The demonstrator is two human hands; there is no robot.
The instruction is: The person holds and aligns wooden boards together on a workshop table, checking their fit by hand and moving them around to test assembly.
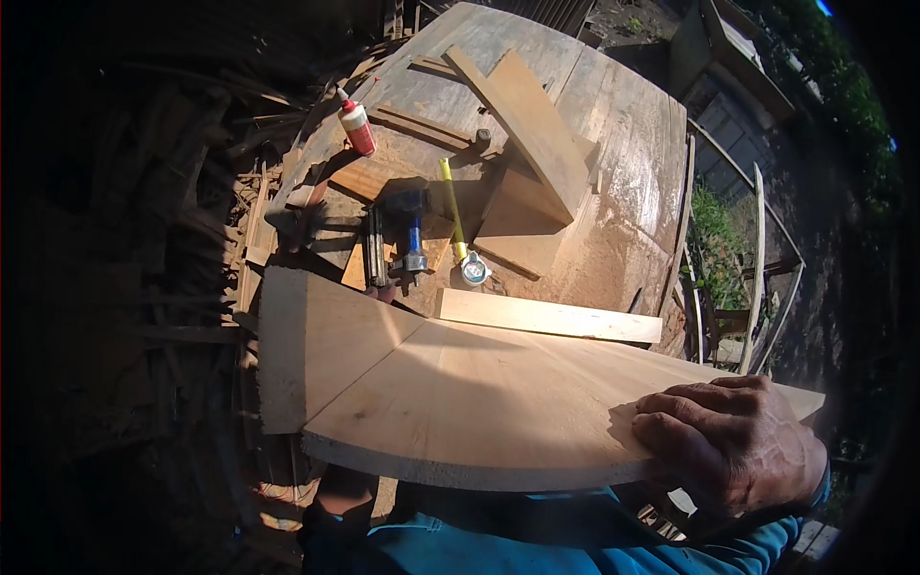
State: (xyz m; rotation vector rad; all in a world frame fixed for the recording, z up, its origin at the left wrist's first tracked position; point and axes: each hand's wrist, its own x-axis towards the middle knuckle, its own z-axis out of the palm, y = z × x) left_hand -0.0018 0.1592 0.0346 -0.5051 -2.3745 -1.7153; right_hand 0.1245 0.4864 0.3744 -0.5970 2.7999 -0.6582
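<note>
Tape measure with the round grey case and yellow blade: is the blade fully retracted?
No, a length of yellow blade sticks out of the round grey case.

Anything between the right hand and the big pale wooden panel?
Nothing visible. The right hand is directly on the pale wooden panel, at its right end, fingers over the top face. The narrow light strip lies along the far edge, away from the hand. The underside is hidden.
</note>
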